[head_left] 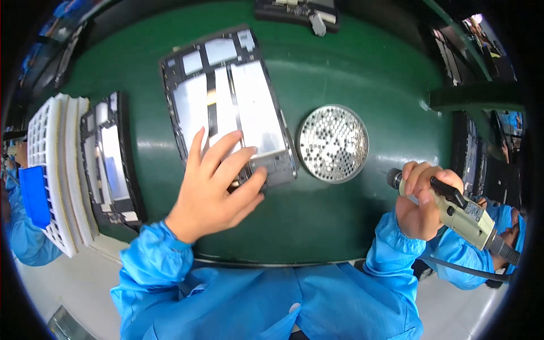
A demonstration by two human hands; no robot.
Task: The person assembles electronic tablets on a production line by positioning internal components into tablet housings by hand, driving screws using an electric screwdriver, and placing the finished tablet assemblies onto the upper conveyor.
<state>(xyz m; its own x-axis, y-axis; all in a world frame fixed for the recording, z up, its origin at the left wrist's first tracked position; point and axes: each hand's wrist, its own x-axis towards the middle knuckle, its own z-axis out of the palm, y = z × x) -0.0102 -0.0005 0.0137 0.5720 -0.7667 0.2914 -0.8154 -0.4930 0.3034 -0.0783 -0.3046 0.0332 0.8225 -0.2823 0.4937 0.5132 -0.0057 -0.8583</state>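
A tablet with its back off (258,107) lies tilted on the green bench, showing silver battery panels and a black frame. My left hand (218,187) rests over its lower end, fingers spread and touching the panels and the lower edge. Part of that edge is hidden under the fingers. To the right of the tablet sits a round metal dish (333,144) dotted with small dark pieces, probably screws. My right hand (422,192) is wrapped around a beige electric screwdriver (467,218) with a black lever, its dark tip pointing left, apart from the tablet.
On the left stand more opened tablets (107,158) beside white foam trays (48,170) with a blue piece (35,197). A dark tray (297,10) lies at the far edge. Dark devices (467,147) line the right side. The screwdriver's cord (470,271) runs near a co-worker's blue sleeve.
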